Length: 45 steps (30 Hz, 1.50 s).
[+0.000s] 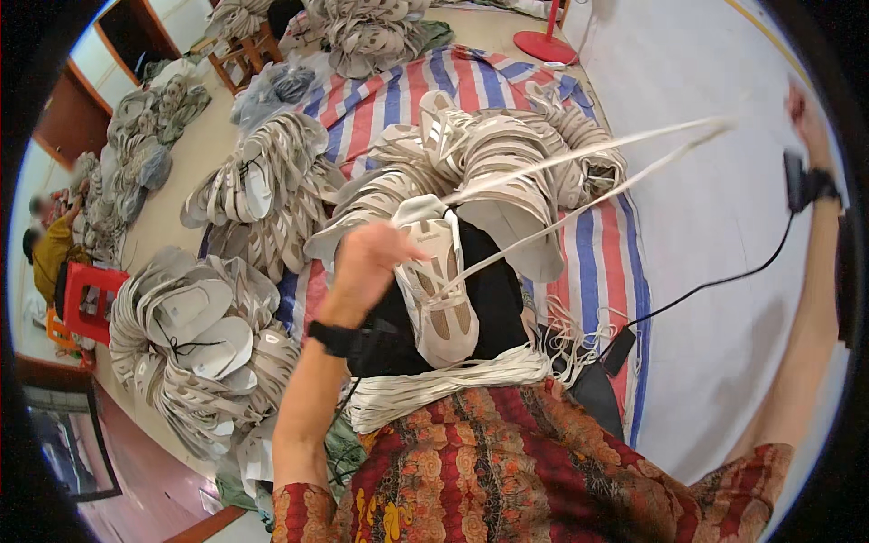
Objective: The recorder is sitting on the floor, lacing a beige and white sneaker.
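A beige shoe upper (441, 321) with mesh panels lies on my black-covered lap, toe toward me. My left hand (371, 262), slightly blurred, is closed on its left side near the tongue. From the upper's eyelets a long cream shoelace (579, 215) stretches to the right in a loop in the air. My right hand (801, 110) is raised far out at the upper right, beyond the loop's tip, arm extended. Its fingers are smeared, and I cannot tell whether they hold lace. A bundle of cream laces (444, 385) lies across my lap.
Stacked shoe uppers (507, 163) stand ahead on a striped tarp (597, 271), with more bundles (195, 335) at left. A black cable (715, 282) runs to my right wrist. A red stool (90, 299) and a person in yellow (52, 253) are far left; a red stand base (545, 47) is behind.
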Each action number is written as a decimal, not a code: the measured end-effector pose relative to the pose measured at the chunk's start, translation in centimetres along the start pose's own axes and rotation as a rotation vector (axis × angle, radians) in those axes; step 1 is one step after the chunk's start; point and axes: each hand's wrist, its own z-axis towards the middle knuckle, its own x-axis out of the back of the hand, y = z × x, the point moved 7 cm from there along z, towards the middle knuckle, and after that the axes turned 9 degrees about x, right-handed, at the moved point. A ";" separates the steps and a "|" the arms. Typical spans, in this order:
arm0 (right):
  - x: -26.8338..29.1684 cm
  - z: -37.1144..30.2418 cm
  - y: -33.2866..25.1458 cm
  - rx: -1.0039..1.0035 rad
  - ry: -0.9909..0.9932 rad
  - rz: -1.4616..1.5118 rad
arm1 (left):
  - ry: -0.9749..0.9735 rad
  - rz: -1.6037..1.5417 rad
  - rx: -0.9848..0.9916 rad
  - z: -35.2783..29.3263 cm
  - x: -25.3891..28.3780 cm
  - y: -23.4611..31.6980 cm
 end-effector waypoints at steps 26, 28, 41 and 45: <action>-57.7 -41.4 -0.5 -0.923 -1.271 0.746 | 0.353 1.239 0.398 -4.7 2.9 -4.6; -58.1 -40.1 0.2 -0.796 -1.089 0.793 | 0.324 1.303 0.384 -4.3 3.2 -4.7; -47.6 -33.4 1.7 -0.163 -1.323 0.270 | 0.237 1.026 0.413 -14.5 8.3 1.0; -30.5 -26.4 6.9 -0.326 -1.170 -0.315 | 0.551 1.136 0.625 -28.0 13.6 8.1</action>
